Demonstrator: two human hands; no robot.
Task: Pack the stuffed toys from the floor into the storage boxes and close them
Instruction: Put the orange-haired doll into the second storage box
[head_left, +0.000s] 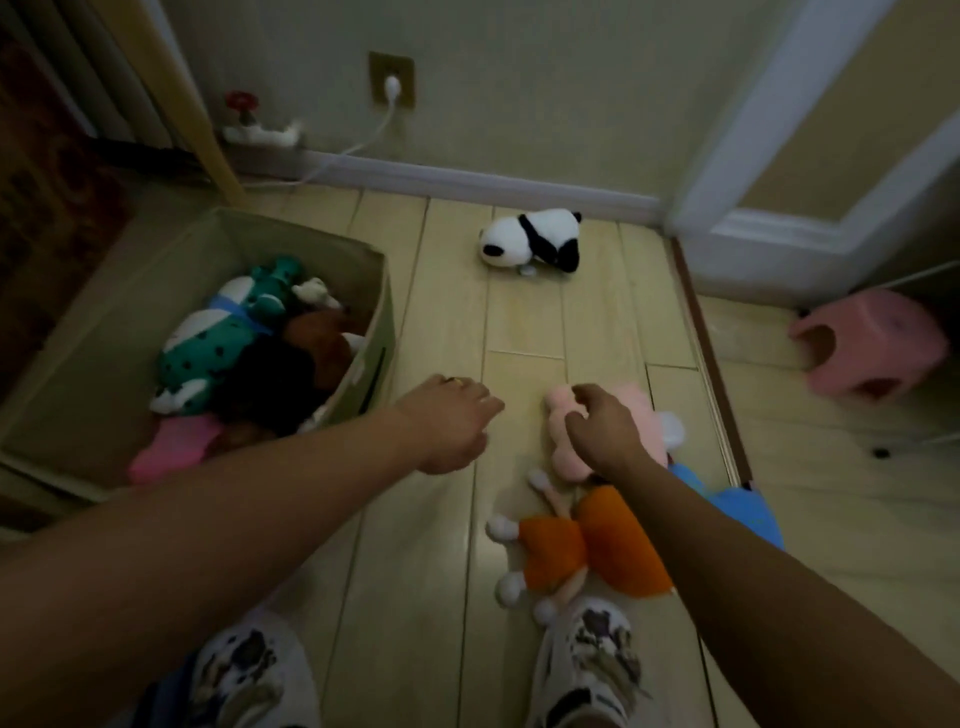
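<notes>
Right hand gripping a pink toy on the floor beside the open box.

The right hand (602, 426) has its fingers curled and pinching the pink toy (639, 415), which lies on the wooden floor (447, 291) to the right of the storage box (358, 260). The left hand (452, 421) hovers between the box and the pink toy, fingers loosely curled together, holding nothing. The box already holds a teal spotted toy (208, 353). An orange doll (592, 540) lies nearer the person than the pink toy; a panda (530, 239) sits beyond the box, near the wall.
</notes>
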